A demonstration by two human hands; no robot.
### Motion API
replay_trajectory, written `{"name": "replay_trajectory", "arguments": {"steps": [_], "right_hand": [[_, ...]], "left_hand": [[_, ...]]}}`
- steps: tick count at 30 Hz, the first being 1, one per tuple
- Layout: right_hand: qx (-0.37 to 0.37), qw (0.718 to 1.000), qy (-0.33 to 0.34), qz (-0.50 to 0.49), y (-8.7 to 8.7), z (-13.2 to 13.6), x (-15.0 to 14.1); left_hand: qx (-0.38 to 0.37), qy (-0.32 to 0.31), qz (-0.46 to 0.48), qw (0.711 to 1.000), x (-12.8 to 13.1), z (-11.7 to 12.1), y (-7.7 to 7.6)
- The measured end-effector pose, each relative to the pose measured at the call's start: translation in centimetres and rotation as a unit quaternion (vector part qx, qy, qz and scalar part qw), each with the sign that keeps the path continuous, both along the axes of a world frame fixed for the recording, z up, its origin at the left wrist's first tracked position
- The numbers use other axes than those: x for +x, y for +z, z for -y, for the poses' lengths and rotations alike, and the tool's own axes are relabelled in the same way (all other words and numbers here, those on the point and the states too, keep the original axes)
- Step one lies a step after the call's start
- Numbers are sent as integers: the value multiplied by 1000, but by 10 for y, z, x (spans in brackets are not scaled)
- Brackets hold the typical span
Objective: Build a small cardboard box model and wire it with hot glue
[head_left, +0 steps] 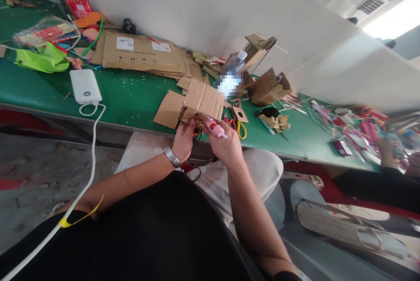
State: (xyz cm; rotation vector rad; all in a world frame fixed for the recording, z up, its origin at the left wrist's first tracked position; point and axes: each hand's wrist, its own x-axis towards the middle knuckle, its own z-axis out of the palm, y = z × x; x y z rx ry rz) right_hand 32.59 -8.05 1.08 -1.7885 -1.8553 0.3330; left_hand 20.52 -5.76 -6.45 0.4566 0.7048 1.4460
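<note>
My left hand (183,142), with a metal watch on the wrist, is closed on the near left edge of a small cardboard box (204,101), its thumb on top. My right hand (226,144) is closed around a pink glue gun (215,128), with a pale stick poking out of its back end. The gun's front points at the box's near side; its tip is hidden. A black cable (197,165) hangs below my hands. Yellow- and red-handled scissors (242,130) lie just right of my right hand.
Left are a white power bank (85,86) with its cable and flattened cardboard (144,55). Behind the box stand a plastic bottle (236,62) and a cardboard build (257,49). Mixed craft supplies (367,130) and another person's hand (387,152) are at right.
</note>
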Motion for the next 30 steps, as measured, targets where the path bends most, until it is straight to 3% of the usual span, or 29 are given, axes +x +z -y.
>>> {"name": "replay_trajectory", "arguments": {"steps": [4,12,21,30], "right_hand": [[-6,1000,-17,-10,0,2,-1],[12,999,15,-34,2,0,-2],[-48,998,-30,-8,4,2,-4],[15,998,4,-54,-2,1,0]], "left_hand": [[-12,-4,-2,1000,0,1,1],[7,-12,-19,1000,-2,1,1],[7,-6,-8,1000,0,-1,-3],[-5,-1,-11,1000,1,-1,-4]]}}
